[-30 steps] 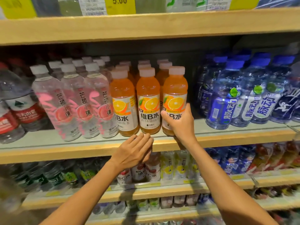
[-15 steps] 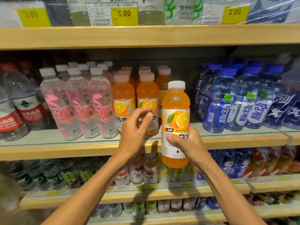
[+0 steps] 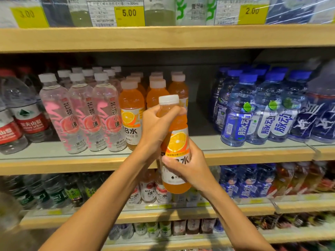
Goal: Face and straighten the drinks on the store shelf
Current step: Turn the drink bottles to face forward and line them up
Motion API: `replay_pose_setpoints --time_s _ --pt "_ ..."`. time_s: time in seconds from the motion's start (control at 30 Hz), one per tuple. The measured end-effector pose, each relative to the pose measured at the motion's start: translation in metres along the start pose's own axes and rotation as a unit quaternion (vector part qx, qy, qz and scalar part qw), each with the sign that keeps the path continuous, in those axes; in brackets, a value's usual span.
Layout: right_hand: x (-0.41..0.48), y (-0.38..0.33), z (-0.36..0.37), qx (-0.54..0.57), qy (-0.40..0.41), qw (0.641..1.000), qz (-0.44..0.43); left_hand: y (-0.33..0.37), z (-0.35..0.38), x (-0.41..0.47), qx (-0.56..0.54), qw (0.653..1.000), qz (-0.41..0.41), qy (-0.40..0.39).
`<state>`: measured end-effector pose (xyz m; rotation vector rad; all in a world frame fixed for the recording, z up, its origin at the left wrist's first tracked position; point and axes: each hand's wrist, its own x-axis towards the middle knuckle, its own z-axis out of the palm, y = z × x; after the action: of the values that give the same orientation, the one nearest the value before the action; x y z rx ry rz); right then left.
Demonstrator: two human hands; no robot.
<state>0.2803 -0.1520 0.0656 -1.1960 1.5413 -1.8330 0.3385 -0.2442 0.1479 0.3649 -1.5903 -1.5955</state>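
Note:
An orange vitamin drink bottle [image 3: 177, 140] with a white cap is held off the shelf, in front of its edge. My left hand [image 3: 157, 129] grips its upper body just under the cap. My right hand [image 3: 188, 167] grips the lower label. Behind it, rows of the same orange bottles [image 3: 131, 113] stand on the middle shelf [image 3: 253, 154], with a gap at the front right of that group.
Pink-labelled clear bottles [image 3: 83, 115] stand left of the orange ones, red-labelled water bottles [image 3: 27, 116] further left. Blue bottles [image 3: 253, 109] fill the right side. Price tags [image 3: 128, 14] hang on the shelf above. Lower shelves hold more drinks.
My right hand pulled the front-right orange bottle off the shelf toward me. My left hand rose from the shelf edge and took hold of the bottle's top.

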Motion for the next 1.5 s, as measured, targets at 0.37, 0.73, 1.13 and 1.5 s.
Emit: replay_pose_setpoints --time_s 0.37,0.73,1.13,1.5 --pt "-0.005 0.002 -0.016 0.395 -0.344 0.838 0.149 0.009 0.001 0.026 -0.421 0.843 -0.146 -0.300" --pt "-0.012 -0.007 -0.021 0.122 -0.044 0.989 0.069 -0.009 -0.006 0.019 -0.103 0.985 -0.084 -0.114" --pt "-0.018 0.012 -0.003 -0.140 0.145 0.979 -0.033 -0.012 0.022 0.007 -0.051 0.997 -0.029 0.043" --pt "-0.004 -0.004 -0.033 0.249 -0.152 0.946 0.138 -0.001 -0.002 0.026 -0.301 0.918 -0.162 -0.200"
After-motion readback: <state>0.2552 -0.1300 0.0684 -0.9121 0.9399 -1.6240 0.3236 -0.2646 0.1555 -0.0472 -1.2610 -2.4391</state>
